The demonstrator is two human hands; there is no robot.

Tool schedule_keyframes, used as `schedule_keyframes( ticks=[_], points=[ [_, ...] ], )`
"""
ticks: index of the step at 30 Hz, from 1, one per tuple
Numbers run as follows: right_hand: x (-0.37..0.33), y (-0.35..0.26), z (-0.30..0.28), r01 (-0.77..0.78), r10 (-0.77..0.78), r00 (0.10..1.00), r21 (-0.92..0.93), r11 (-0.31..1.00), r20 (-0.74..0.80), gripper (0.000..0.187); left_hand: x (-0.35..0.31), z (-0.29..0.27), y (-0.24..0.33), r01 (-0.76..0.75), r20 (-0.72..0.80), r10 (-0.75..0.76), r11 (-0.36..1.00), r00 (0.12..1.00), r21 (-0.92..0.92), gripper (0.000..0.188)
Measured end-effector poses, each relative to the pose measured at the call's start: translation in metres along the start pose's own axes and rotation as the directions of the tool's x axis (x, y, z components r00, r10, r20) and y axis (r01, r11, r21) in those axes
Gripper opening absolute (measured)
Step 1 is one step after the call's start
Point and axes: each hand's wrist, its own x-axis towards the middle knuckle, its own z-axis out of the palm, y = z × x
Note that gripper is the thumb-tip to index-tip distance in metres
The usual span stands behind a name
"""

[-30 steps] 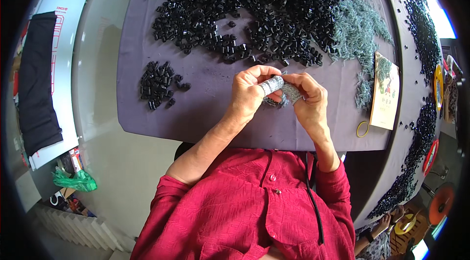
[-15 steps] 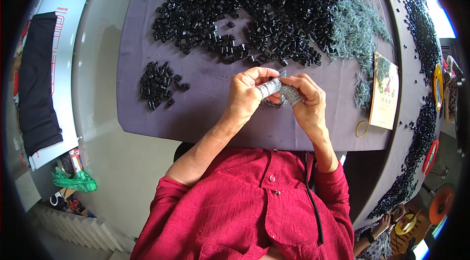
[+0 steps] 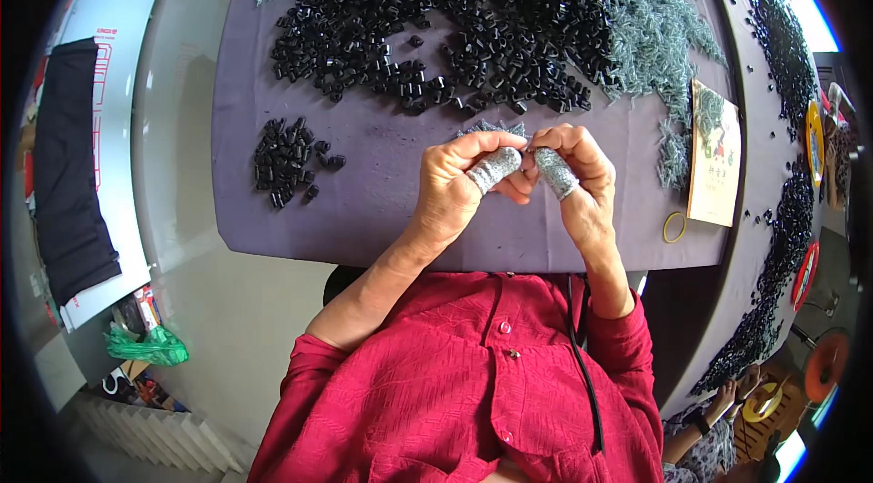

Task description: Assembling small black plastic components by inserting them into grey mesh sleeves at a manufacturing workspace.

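My left hand [image 3: 447,181] and my right hand [image 3: 587,176] meet above the near part of the purple-grey cloth. Both are closed in a pinch, fingertips almost touching. Whatever sits between them is too small to make out. A grey knitted sleeve [image 3: 496,170] covers my left thumb, and a matching sleeve [image 3: 556,172] is on the right one. Just beyond my fingertips lies a little heap of thin, clear grey pieces [image 3: 496,128], partly hidden by the hands. Farther off spreads a large pile of short, shiny black plastic pieces [image 3: 364,37]. A smaller black heap [image 3: 286,163] lies left of my hands.
More clear grey pieces [image 3: 650,42] are piled at the far right, beside a booklet [image 3: 714,183] and a yellow rubber band [image 3: 674,227]. Another table [image 3: 741,301] along the right bears more black pieces. A co-worker's hands [image 3: 732,397] show at lower right.
My thumbs have drawn apart, the right one turning more upright. The small grey heap past my fingers shows more. The whole view has shifted slightly.
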Motion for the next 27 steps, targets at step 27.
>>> schedule_keyframes(
  ticks=[27],
  points=[
    [0.001,0.017,0.001,0.049,-0.032,0.998,-0.313,0.948,0.061,0.040,-0.003,-0.005,-0.006,0.047,-0.081,-0.029,0.973,0.996,0.225,0.025]
  ],
)
